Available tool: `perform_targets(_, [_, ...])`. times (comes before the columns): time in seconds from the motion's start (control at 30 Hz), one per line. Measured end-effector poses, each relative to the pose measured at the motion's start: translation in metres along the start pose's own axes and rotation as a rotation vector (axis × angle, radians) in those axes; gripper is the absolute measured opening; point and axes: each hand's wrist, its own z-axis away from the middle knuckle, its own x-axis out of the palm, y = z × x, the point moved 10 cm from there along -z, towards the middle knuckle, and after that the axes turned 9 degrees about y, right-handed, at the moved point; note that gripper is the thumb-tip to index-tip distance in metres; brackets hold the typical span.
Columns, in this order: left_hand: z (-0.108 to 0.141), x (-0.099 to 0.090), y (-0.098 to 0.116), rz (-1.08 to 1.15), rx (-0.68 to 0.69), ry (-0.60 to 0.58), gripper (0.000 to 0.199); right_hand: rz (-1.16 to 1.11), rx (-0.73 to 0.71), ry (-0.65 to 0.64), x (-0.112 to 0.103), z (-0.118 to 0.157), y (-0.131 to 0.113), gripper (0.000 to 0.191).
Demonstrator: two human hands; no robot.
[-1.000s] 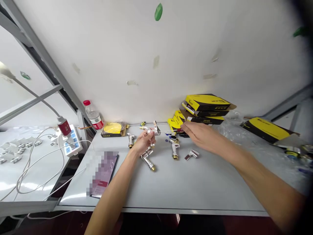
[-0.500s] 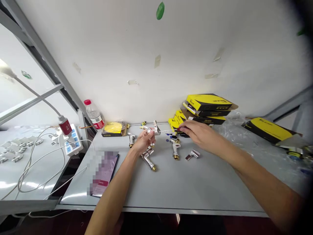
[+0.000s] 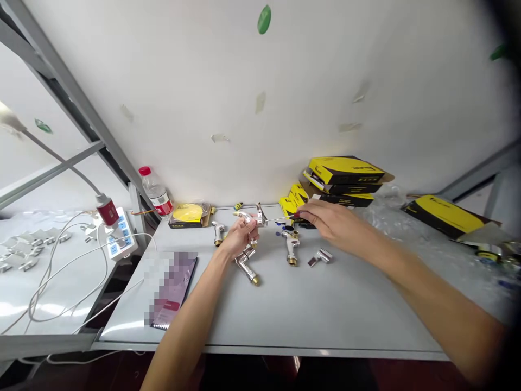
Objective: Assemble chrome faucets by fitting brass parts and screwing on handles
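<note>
My left hand [image 3: 240, 238] is closed round a chrome faucet [image 3: 259, 215], lifted above the grey table. In my right hand [image 3: 321, 217] is a screwdriver [image 3: 293, 216] with a dark red handle; its thin shaft points left and reaches the faucet's side. Whether the tip sits inside the faucet is too small to tell. Below my left hand lies another chrome faucet [image 3: 247, 270] with a brass end. A chrome faucet body [image 3: 292, 250] stands between the hands, and a loose chrome handle [image 3: 324, 256] lies to its right. One more chrome piece [image 3: 218, 232] is left of my left hand.
Yellow and black boxes [image 3: 345, 169] are stacked at the back right, another box [image 3: 445, 216] farther right among clear plastic wrap [image 3: 391, 217]. At left are a bottle [image 3: 157, 193], a flat box [image 3: 187, 215], a phone [image 3: 175, 290], and a power strip [image 3: 122, 239] with cables.
</note>
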Motion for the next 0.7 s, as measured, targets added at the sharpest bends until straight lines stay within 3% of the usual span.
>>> perform_targets(0.3, [0.000, -0.001, -0.001, 0.033, 0.011, 0.005, 0.051, -0.055, 0.119, -0.210, 0.014, 0.006, 0.003, 0.042])
perform_targets(0.5, [-0.001, 0.002, -0.002, 0.063, 0.016, -0.013, 0.047, 0.083, -0.045, -0.037, 0.007, 0.008, -0.001, 0.045])
perform_targets(0.6, [-0.001, 0.001, -0.003, 0.061, 0.012, -0.006, 0.050, 0.137, -0.011, -0.014, 0.006, 0.008, -0.007, 0.041])
perform_targets(0.7, [-0.002, -0.003, -0.001, 0.057, 0.036, 0.011, 0.051, 0.144, 0.083, -0.092, 0.009, 0.007, -0.010, 0.039])
